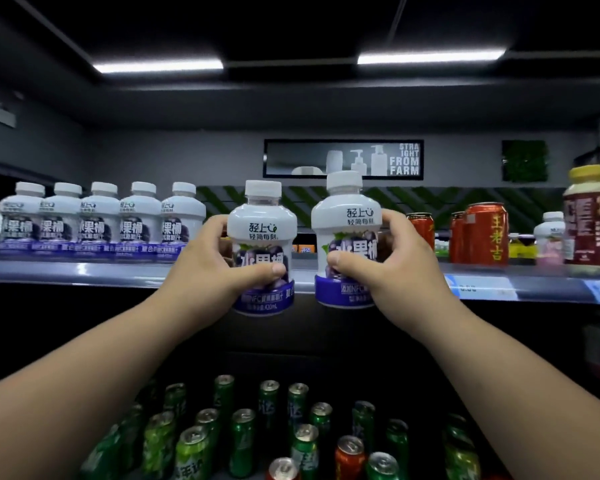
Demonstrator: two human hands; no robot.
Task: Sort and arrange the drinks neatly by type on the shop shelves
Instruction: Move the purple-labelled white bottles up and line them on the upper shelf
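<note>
The upper shelf is running across the whole view, carrying a row of five white bottles at its left end, red cans toward the right and yellow-capped bottles at the far right edge. Beneath it, a crowd of green cans is standing with a couple of orange-red strays mixed in near the front. The left hand and right hand are each gripping one bottle, fingers curling round the waist and thumb pressing across the label. The left-hand bottle and right-hand bottle are hanging upright just in front of the shelf lip, side by side and slightly apart, not yet set down. Their labels and caps are matching the row, so they are probably heading for the bare stretch just right of it. Both caps are sitting on, and the printed sleeves are hiding whatever is inside
</note>
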